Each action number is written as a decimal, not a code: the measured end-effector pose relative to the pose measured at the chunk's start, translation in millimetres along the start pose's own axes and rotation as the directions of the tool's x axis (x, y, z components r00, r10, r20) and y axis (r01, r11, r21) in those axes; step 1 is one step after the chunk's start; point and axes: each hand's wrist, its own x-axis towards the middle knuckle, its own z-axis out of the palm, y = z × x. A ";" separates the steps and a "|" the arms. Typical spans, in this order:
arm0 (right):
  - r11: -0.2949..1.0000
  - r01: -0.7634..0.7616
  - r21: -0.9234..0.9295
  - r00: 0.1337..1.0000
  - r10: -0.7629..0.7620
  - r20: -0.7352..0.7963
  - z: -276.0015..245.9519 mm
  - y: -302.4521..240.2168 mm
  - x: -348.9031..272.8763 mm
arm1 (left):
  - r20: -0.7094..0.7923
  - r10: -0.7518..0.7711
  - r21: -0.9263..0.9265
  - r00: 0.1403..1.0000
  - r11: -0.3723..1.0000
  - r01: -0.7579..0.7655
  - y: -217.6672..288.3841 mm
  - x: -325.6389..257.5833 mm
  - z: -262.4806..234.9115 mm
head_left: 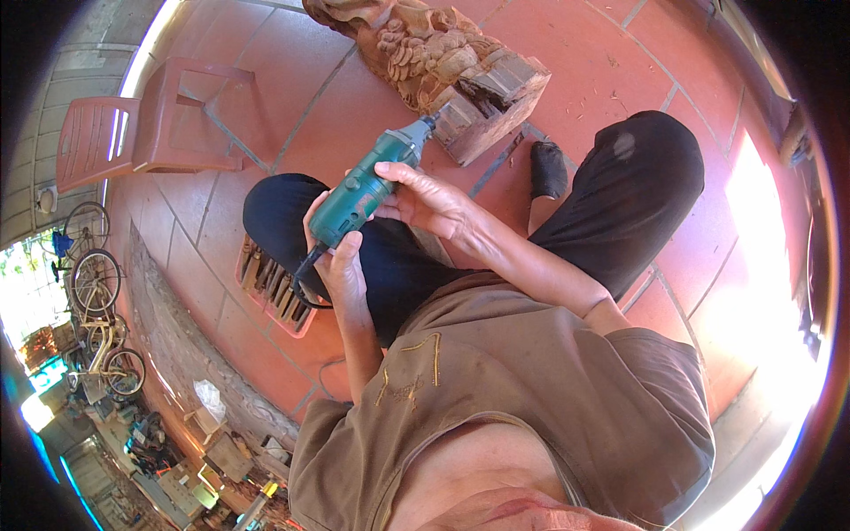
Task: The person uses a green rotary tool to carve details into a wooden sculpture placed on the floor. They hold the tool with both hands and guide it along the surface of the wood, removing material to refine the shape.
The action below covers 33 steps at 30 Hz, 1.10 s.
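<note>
A green hand-held rotary grinder (367, 186) points up and right, its tip touching the base of a carved wooden sculpture (443, 62) that lies on the red tiled floor. My left hand (341, 265) grips the rear of the grinder's body, where the black cord leaves it. My right hand (421, 199) wraps the front of the body from the right, fingers over the top. Both my knees in black trousers frame the tool.
A red plastic chair (150, 124) lies tipped at the upper left. A red tray of chisels (274, 288) sits by my left knee. A dark sandal (549, 168) rests near the carving. Bicycles (93, 283) stand beyond a low ledge, far left.
</note>
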 end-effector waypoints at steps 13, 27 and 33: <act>1.000 0.008 0.003 1.000 -0.008 -0.011 0.4 0.6 -3.4 | 0.014 0.000 0.002 1.000 1.000 0.000 -0.9 0.5 -3.1; 1.000 0.002 0.030 1.000 -0.001 -0.027 3.5 3.7 -12.8 | 0.039 -0.009 -0.019 0.999 1.000 0.010 6.1 -1.9 1.4; 0.998 0.002 0.055 0.999 -0.001 -0.033 5.0 6.3 -16.5 | 0.056 -0.026 -0.018 0.998 0.999 0.027 7.4 -2.5 -1.9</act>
